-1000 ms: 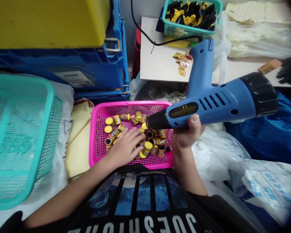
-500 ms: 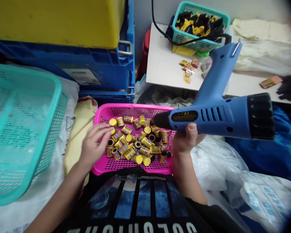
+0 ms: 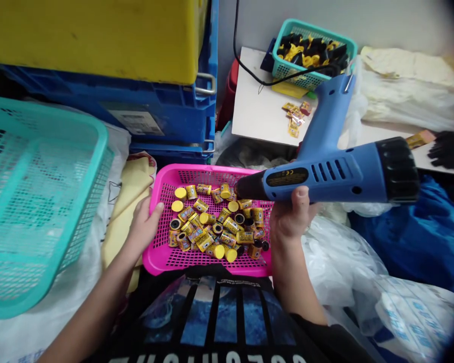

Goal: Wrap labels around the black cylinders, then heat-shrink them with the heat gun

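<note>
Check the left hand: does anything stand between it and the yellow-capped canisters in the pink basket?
Nothing visible does: the left hand reaches over the pink basket's rim, with only bare mesh before the nearest canisters.

A blue heat gun (image 3: 335, 174) with a ribbed black rear cap and vented barrel sits level, its black nozzle pointing left over the right part of a magenta plastic mesh basket (image 3: 204, 168), its handle angled up and away. Small yellow-and-black cylinders (image 3: 215, 227) with printed labels lie loosely grouped in the basket, some upright, others on their sides.
</note>
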### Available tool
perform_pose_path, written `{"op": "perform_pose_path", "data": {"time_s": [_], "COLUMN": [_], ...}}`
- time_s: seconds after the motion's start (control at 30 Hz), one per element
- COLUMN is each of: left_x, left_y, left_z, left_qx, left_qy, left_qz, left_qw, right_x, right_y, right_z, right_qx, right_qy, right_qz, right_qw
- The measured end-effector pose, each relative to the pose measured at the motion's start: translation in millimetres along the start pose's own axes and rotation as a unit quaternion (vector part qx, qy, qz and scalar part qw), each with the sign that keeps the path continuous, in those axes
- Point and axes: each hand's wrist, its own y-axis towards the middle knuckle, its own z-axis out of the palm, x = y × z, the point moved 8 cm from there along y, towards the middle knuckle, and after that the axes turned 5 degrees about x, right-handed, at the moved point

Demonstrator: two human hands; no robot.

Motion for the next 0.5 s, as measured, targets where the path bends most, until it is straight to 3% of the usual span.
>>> {"op": "perform_pose_path", "data": {"time_s": [0.1, 0.5], "left_x": [-0.8, -13.6], "left_y": [-3.7, -7.2], "left_z": [-2.6, -1.3], "left_qx": [-0.008, -0.001], "left_qy": [-0.060, -0.166], "left_qz": [-0.054, -0.069], "left_qw": [0.997, 0.984], "right_x": [-5.1, 2.8], "right_y": [1.9, -15.2], "right_z": [5.4, 15.9], "right_qx": [0.018, 0.045], "right_qy": [0.008, 0.003], "right_qz": [0.023, 0.008], "right_qw": [1.000, 0.999]}}
